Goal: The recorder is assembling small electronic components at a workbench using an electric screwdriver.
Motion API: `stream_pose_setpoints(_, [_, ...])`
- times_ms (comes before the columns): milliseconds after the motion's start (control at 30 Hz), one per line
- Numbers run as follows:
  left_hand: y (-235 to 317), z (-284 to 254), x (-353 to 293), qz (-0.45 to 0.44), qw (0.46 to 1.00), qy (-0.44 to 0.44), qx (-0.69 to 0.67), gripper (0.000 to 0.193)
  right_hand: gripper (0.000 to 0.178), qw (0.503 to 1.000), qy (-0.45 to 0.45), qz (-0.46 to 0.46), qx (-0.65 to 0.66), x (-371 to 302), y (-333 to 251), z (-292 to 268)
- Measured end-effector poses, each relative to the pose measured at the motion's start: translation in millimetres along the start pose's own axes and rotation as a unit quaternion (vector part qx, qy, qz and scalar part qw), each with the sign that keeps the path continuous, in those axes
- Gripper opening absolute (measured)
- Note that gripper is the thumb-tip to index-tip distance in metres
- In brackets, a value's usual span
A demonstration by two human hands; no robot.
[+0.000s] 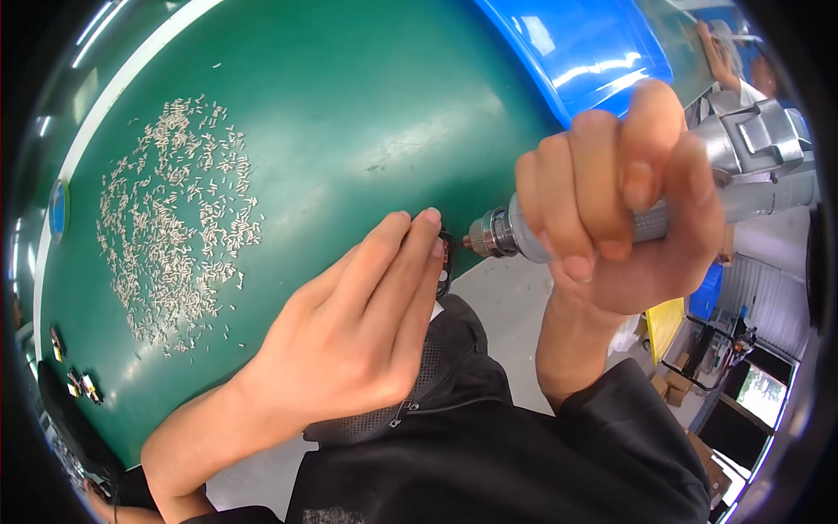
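Observation:
My right hand [615, 188] is wrapped round the grey body of a power screwdriver [496, 234], whose metal nose points left. The tip meets or nearly meets a small dark part [445, 278] at the edge of the green table. My left hand [349, 327] has its fingers pressed together against that part and hides most of it. Whether the bit touches a screw cannot be seen. Left of my left hand, many small silvery screws [179, 227] lie spread over the table [349, 113].
A blue plastic bin [594, 52] stands at the table's far right. A metal bracket [759, 135] hangs beside the screwdriver's rear end. Small dark parts [85, 387] lie at the left edge, near a round blue-centred object [58, 211]. Another person [729, 61] is at the upper right.

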State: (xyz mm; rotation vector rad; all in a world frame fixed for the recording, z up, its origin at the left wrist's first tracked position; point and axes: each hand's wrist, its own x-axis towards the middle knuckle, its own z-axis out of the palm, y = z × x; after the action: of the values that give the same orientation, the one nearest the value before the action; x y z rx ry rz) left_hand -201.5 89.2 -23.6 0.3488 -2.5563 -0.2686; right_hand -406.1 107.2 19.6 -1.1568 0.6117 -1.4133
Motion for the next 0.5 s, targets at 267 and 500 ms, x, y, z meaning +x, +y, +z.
stream_pose_setpoints(267, [3.4,-9.5,-4.1,0.016,0.999,-0.021,0.048,0.042,0.021,0.999,0.015,-0.033,-0.004,5.8,7.9,20.3])
stream_pose_setpoints(500, [16.0,3.7,-25.6,0.029,0.997,0.050,0.043,0.030,0.020,0.998,-0.026,0.000,0.056,-4.7,8.2,14.3])
